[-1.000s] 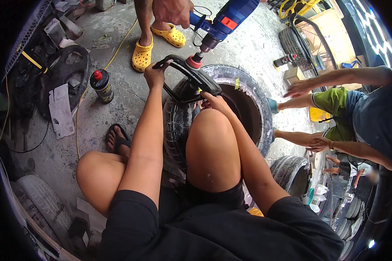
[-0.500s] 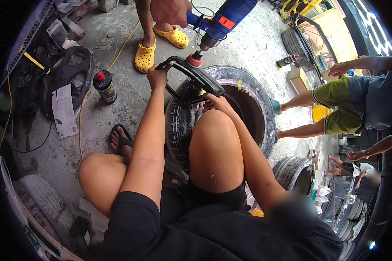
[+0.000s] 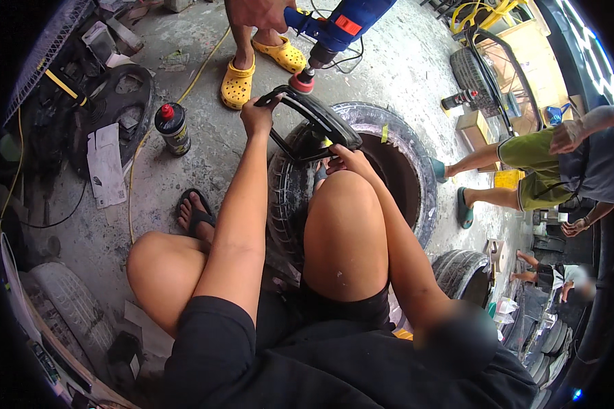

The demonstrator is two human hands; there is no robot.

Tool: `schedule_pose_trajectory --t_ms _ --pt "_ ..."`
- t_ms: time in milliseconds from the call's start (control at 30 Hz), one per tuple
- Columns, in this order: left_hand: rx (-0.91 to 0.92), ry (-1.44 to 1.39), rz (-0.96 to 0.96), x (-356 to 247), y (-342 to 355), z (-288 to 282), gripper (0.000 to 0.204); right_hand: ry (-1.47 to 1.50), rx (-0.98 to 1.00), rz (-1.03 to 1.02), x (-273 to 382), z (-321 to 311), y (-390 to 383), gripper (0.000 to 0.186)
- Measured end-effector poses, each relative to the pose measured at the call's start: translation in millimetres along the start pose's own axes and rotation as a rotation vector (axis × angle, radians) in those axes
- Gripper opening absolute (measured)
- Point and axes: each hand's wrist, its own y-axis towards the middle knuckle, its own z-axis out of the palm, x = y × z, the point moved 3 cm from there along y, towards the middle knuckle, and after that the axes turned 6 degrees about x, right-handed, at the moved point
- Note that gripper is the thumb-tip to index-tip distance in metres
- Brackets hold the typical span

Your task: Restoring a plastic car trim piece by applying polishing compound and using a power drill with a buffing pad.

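Note:
My left hand [image 3: 258, 117] grips the left end of a glossy black curved plastic frame [image 3: 320, 120]. My right hand [image 3: 348, 159] is closed on the frame's lower right end, just above my raised knee. A co-worker's hand [image 3: 262, 13] holds a blue power drill [image 3: 346, 28] from the far side. The round red-backed pad [image 3: 301, 83] on its chuck is at the frame's upper edge; I cannot tell whether the two touch. Under the frame lies a worn tire [image 3: 419, 184] with a bit of yellow tape on it.
A black bottle with a red cap [image 3: 172, 129] stands on the concrete left of my arm, beside a yellow cord [image 3: 196, 82]. The co-worker's yellow clogs [image 3: 238, 85] are beyond the frame. Another person in green shorts [image 3: 529, 153] stands at right, near cardboard boxes [image 3: 476, 133].
The drill and pad have shifted left along the frame's upper edge. The whole view has moved slightly. At right, the person in green shorts has moved their legs and arms. My hands keep their grip.

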Motion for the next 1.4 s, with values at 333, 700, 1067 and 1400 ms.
schedule_pose_trajectory --t_ms 333,700,1067,1400 --pt "-0.023 0.045 0.02 -3.5 -3.7 1.8 0.042 0.081 -0.025 -0.016 9.2 2.3 -10.1 0.047" --pt "-0.001 0.011 0.013 17.7 12.4 5.2 0.041 -0.014 0.047 -0.067 8.5 -0.7 -5.2 0.038" --pt "0.055 -0.017 -0.098 13.9 8.0 4.6 0.048 -0.026 0.061 -0.117 23.4 5.4 -25.6 0.042" --pt "0.11 -0.081 -0.209 10.7 2.5 2.9 0.038 0.042 0.026 0.014 19.5 0.2 -19.5 0.045"
